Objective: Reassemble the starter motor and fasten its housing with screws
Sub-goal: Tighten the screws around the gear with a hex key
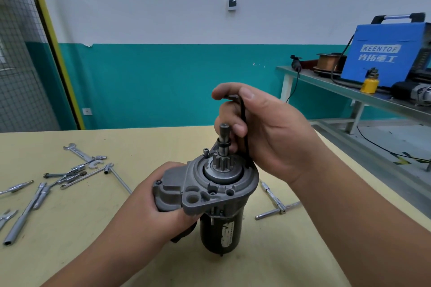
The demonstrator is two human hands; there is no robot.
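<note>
Gripping starter motor (219,228) upright on desk (70,228) with left hand (161,205); pinching black hex key (244,128) in right hand (275,133), tip apparently seated at housing (233,190) rim.

**Background clutter: tools and welding gear**

Pale bench (70,228) holds loose tools at left: open-end spanner (77,151), long tube socket (25,214), T-handle wrench (116,176). Second T-handle wrench (275,200) lies at right. Grey side bench (310,75) carries blue welder (382,51), yellow oil can (370,84) and copper wire spool (327,62). Mesh fence (21,65) with yellow frame stands far left.
</note>
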